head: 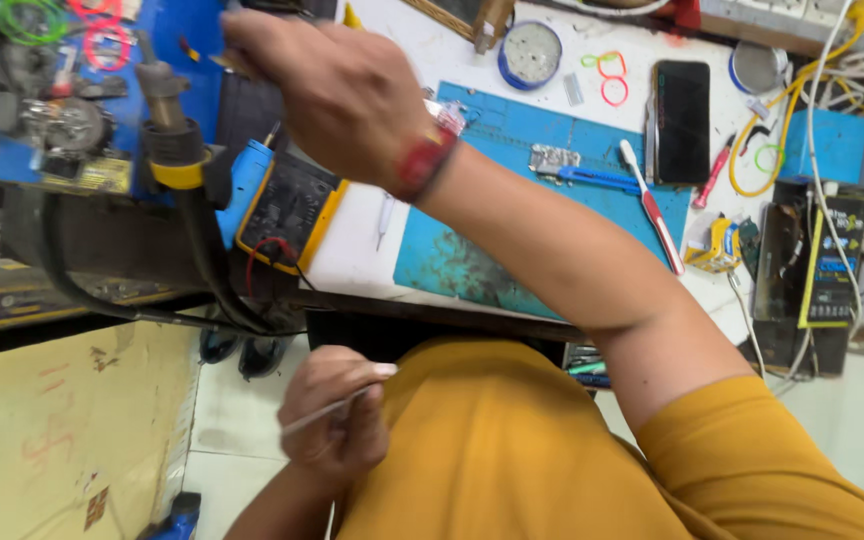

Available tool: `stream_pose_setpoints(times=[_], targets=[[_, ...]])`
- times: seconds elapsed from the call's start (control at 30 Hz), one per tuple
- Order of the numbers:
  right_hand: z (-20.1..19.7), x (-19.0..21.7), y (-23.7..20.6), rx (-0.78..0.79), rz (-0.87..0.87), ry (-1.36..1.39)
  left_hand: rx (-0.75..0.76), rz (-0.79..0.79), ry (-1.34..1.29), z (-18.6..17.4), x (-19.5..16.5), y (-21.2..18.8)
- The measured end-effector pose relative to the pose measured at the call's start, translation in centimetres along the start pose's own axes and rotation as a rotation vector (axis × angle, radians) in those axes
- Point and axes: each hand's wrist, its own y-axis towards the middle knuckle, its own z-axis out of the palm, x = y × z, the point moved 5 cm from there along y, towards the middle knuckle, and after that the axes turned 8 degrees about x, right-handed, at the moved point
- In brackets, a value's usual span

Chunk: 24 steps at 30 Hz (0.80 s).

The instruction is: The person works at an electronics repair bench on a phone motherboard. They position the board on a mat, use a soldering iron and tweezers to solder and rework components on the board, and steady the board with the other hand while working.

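My right hand (342, 95), with a red strap on its wrist, reaches across the bench to the upper left, up against a blue tool rack (182, 30). Its fingers curl at a small dark and yellow item there; what they grip is hidden. My left hand (332, 415) stays low beside my yellow shirt and pinches a thin pale stick-like tool (337, 405). Just under the right hand lies a yellow and black multimeter (287, 205) with red and black leads. A hot-air wand (167, 120) with a yellow band stands to its left.
A blue work mat (542, 200) carries a small metal board (552, 158), a blue-handled tool (592, 180) and a white and red toothbrush (652, 205). A black phone (682, 120), a round tin (530, 52), coloured rubber bands (607, 80), a blue box (832, 145) and cables crowd the right.
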Motion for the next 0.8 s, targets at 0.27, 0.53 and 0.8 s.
stream_pose_setpoints(times=[0.27, 0.53, 0.8], targets=[[-12.3, -2.1, -21.7, -0.708, 0.62, 0.612, -0.11, 0.115, -0.104, -0.2, 2.9, 2.9], [-15.0, -1.7, -33.7, -0.67, 0.988, 0.545, 0.112, -0.353, -0.33, 10.1, 10.7, 6.7], [-10.3, -0.3, -34.6, -0.285, 1.086, 0.593, 0.237, -0.358, -0.202, 13.4, 12.5, 6.4]])
